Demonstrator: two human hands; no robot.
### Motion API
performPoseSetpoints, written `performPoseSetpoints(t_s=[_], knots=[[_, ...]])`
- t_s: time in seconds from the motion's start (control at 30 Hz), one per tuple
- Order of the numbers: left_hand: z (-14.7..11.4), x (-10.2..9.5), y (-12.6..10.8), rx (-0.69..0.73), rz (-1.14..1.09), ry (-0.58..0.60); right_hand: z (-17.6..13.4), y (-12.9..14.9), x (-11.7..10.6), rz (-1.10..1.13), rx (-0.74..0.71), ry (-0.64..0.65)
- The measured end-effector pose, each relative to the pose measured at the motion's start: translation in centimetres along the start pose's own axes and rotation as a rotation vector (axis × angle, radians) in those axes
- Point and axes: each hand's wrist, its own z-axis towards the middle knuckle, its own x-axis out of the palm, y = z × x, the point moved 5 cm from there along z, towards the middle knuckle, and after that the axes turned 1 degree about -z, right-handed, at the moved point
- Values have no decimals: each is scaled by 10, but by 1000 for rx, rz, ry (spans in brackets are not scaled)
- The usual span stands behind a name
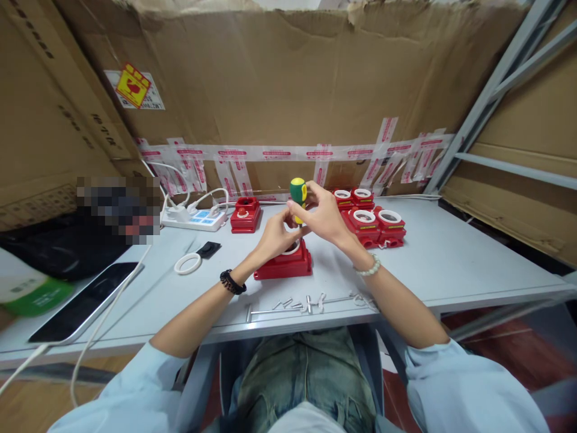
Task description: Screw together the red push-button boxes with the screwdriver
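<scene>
A screwdriver [298, 193] with a green and yellow handle stands upright over a red box-shaped housing [283, 268] that has a white ring in its top. My right hand [322, 211] is closed around the handle. Lower down, my left hand [276, 236] is closed with its fingertips at the base of the handle and the shaft, just above the housing. The screwdriver's tip is hidden behind my left fingers. In front of the housing lie small screws [287, 302] and a metal T-shaped rod [264, 312].
Several red housings with white rings [364, 218] stand at the back right, and another red housing [245, 215] at the back left. On the left are a loose white ring [187, 263], a black piece [209, 249], a power strip [198, 219] and a tablet [85, 304]. Cardboard [279, 84] walls the back.
</scene>
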Motion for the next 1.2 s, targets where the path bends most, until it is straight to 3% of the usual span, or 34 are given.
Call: performPoseSetpoints(t_s=[0.17,0.4,0.57,0.8,1.2], knots=[[-1,1,-2,4,-22,115,1,-3,-4,-31,10,-54],[0,3,-5,39,-20,10,0,-5,-5,-85,20,-44],[-2,8,-6,43,-1,154,0,-6,-7,-113,18,-60],[-1,4,-3,7,29,22,-2,-1,-9,-126,20,-60],[-1,5,-5,19,55,109,-1,-1,-13,-88,-3,-103]])
